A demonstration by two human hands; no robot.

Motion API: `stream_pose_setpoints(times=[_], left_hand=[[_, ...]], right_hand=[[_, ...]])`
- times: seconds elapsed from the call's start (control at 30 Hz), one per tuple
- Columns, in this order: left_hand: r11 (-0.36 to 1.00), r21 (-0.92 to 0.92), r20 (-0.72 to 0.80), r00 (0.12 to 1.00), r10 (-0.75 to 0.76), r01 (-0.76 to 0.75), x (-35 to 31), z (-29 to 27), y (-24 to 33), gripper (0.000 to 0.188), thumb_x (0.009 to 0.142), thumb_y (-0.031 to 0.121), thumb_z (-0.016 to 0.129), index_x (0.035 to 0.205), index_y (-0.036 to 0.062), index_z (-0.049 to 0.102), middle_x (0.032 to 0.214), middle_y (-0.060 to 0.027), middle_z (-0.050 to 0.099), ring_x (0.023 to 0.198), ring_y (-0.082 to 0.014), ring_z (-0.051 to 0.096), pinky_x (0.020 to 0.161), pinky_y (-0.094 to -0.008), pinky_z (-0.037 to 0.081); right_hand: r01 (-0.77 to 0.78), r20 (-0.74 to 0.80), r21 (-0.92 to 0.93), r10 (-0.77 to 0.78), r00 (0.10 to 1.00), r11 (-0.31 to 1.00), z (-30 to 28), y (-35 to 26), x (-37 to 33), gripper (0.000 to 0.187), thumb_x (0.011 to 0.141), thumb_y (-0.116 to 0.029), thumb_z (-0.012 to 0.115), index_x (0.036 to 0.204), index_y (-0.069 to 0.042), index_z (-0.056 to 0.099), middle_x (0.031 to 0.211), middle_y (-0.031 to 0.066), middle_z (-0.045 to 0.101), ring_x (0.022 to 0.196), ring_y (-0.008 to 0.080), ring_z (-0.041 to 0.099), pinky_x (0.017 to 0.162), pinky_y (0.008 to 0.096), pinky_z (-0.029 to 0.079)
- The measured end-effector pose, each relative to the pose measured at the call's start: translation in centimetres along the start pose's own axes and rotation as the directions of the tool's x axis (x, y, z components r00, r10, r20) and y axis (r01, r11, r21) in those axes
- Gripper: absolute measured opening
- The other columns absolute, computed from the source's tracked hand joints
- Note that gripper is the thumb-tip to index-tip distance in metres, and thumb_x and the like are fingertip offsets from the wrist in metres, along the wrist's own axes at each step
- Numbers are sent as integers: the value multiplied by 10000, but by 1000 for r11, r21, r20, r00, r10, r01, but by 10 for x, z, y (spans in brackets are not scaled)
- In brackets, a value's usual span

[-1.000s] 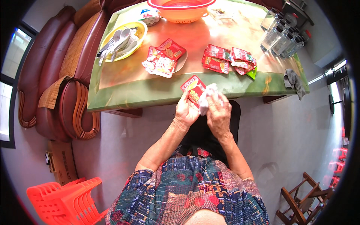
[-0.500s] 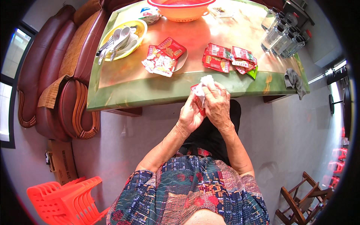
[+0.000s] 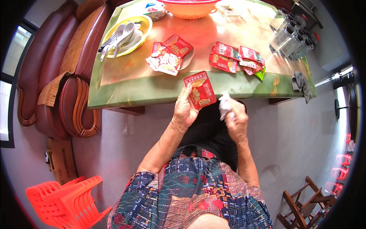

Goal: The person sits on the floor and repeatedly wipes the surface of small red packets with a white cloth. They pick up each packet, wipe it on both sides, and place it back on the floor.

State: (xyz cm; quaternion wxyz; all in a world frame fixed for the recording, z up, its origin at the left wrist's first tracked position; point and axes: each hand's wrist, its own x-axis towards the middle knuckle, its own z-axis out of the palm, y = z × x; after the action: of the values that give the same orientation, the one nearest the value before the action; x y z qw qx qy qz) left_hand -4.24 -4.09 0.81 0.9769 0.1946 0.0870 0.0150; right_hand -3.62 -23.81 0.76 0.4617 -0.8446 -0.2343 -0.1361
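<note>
My left hand point(image 3: 184, 109) grips a flat red packet point(image 3: 200, 90) with a gold design by its lower left side, just off the table's near edge. A crumpled white tissue point(image 3: 225, 104) is bunched in my closed right hand point(image 3: 237, 120), a little to the right of the packet and apart from it. Beyond my left hand, several red and white packets point(image 3: 167, 61) lie overlapping on and around a pale plate point(image 3: 187, 59). To the right lies a second group of red packets point(image 3: 224, 63), with a bright green one point(image 3: 260, 74) under its edge.
On the table point(image 3: 133, 93) stand a yellow bowl of spoons point(image 3: 146, 33), an orange basin point(image 3: 188, 10) and several clear bottles point(image 3: 284, 40). A grey cloth point(image 3: 300, 86) hangs over the right edge. Red plastic stools point(image 3: 63, 204) and a wooden chair point(image 3: 305, 206) stand behind me, beside a leather sofa point(image 3: 49, 87).
My hands have separated. My right hand has moved right and down with the tissue, off the packet. My left hand now shows the packet's printed face, tilted toward the table.
</note>
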Motion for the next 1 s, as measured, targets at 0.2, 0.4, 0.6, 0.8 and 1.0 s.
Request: stream_pose_setpoints(times=[0.2, 0.4, 0.6, 0.8, 1.0], left_hand=[[940, 338, 73, 995, -61, 33, -10, 24, -15, 330, 1010, 226, 458, 1279, 40, 495, 1206, -90, 611, 1074, -191, 618, 923, -385, 516], [666, 745, -152, 966, 211, -29, -6, 25, -14, 356, 971, 257, 554, 1261, 54, 513, 1193, -60, 606, 1106, -141, 573, 922, -345, 497], [965, 128, 25, 972, -234, 229, -15, 40, -12, 547, 957, 497, 477, 1291, 63, 489, 1234, -88, 582, 1130, -218, 566, 985, -381, 448], [988, 53, -7, 989, -146, 146, -12, 32, -15, 450, 1041, 314, 321, 1407, 59, 387, 1345, -139, 505, 1275, -245, 459, 1106, -420, 332], [982, 92, 29, 985, -171, 167, -16, 34, -20, 482, 1046, 326, 291, 1464, 86, 301, 1439, -111, 429, 1292, -249, 450, 1089, -432, 352]], right_hand=[[-543, 331, 698, 462, 823, 466, -14, -13, 45, 347, 897, -111, 655, 1199, 44, 581, 946, 63, 678, 788, 74, 621, 672, 210, 505], [-432, 184, 724, 453, 872, 538, 0, -15, 45, 201, 845, -61, 699, 1037, -12, 663, 939, 51, 689, 772, 91, 624, 659, 246, 503], [330, -152, -177, -357, 922, 927, 17, -22, 43, 297, 707, -74, 681, 1003, -56, 671, 1031, 86, 662, 932, 299, 584, 847, 423, 454], [349, 117, -52, -342, 932, 936, 15, -32, 26, 402, 687, -76, 698, 1086, -45, 665, 1211, 82, 620, 1071, 296, 530, 940, 413, 402], [44, -52, -212, -56, 997, 976, 23, -20, 37, 420, 803, -107, 656, 1207, -10, 599, 1216, 136, 609, 1107, 330, 503, 953, 426, 379]])
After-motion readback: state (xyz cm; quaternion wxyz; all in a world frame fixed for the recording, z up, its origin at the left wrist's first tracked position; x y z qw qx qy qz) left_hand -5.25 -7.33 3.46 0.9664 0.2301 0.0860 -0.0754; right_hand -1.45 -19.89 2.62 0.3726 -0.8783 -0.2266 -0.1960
